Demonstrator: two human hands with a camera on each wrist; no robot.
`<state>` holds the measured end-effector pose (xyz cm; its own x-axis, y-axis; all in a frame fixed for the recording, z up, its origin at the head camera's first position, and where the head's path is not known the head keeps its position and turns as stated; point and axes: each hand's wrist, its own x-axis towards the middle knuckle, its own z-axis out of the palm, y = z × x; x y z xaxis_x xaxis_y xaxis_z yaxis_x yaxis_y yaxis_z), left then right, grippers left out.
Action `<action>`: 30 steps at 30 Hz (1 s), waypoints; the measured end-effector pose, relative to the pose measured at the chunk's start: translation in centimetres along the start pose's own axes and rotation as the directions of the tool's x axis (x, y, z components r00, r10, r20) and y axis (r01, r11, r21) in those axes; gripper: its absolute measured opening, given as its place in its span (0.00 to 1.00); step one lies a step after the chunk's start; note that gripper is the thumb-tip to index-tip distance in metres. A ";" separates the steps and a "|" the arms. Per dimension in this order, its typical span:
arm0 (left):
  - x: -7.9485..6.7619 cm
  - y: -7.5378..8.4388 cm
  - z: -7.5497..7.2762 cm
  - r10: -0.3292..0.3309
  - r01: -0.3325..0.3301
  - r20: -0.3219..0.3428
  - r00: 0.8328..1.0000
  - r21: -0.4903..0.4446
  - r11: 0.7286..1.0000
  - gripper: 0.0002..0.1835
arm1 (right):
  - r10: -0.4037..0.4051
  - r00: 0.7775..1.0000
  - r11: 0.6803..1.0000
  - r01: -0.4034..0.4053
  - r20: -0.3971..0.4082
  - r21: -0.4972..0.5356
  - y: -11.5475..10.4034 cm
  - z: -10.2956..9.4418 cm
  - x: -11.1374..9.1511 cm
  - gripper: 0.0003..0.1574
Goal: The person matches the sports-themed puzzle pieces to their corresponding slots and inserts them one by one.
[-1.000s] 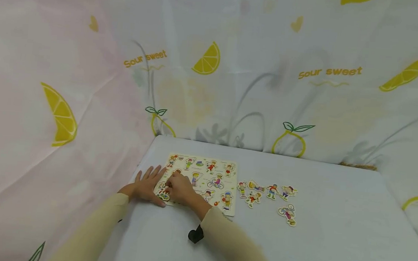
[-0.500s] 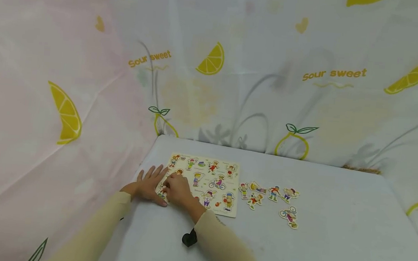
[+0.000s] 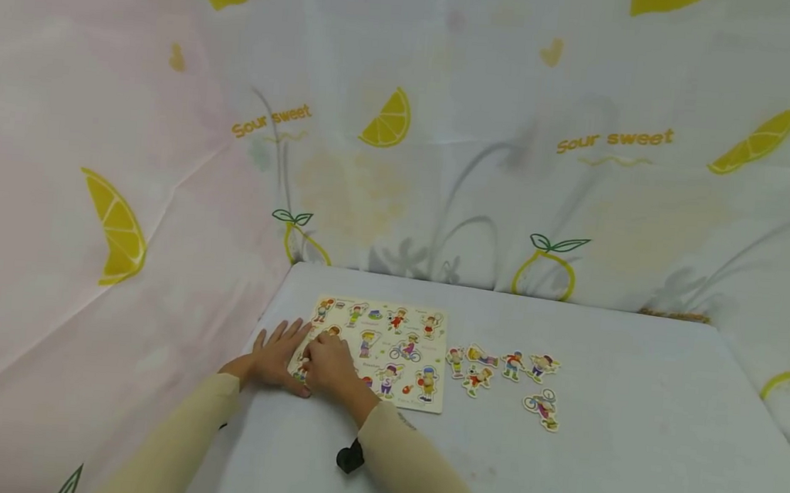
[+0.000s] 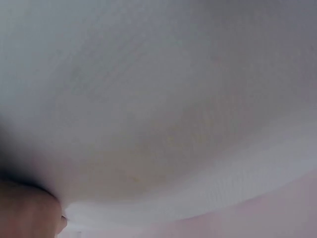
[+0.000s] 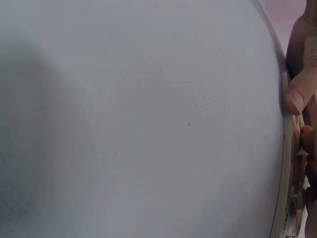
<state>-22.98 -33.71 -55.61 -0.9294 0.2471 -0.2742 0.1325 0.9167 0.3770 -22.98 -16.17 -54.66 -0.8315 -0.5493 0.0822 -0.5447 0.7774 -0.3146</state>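
A cream puzzle board with printed sports figures lies on the white table. My left hand rests with spread fingers along its left edge, the thumb near the lower left corner. Over the board's lower left part, my right hand bends its fingers down onto a puzzle piece, which is mostly hidden beneath them. In the right wrist view, fingertips touch the board's top side and a thumb lies at its edge. The left wrist view catches only table and a bit of hand.
Several loose figure pieces lie right of the board, among them a cyclist piece and a blue-capped figure. A black wrist device hangs under the right forearm. A lemon-print cloth stands behind the table.
My right hand has shifted slightly left over the board's lower left part, uncovering more of the figures in the bottom row. The left hand stays in place; the head view moves slightly.
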 end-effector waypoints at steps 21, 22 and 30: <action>0.1 0.4 0.4 0.040 -0.041 -0.037 0.998 -0.011 0.999 0.75 | -0.029 0.999 1.000 0.029 0.044 -0.005 1.4 -0.9 -0.3 0.07; 0.1 0.5 0.3 0.046 -0.047 -0.036 0.998 -0.022 0.999 0.75 | -0.040 0.997 0.999 0.040 0.059 -0.002 1.6 -1.1 -0.4 0.10; -0.6 0.6 -0.4 0.026 -0.026 -0.012 1.000 0.006 1.000 0.75 | -0.179 0.982 0.984 0.180 0.060 -0.004 2.9 -3.9 -1.5 0.51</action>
<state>-22.46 -33.48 -54.87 -0.9296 0.2673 -0.2540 0.1586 0.9117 0.3789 -23.78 -11.88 -52.00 -0.7123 -0.6973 0.0802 -0.6858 0.6670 -0.2912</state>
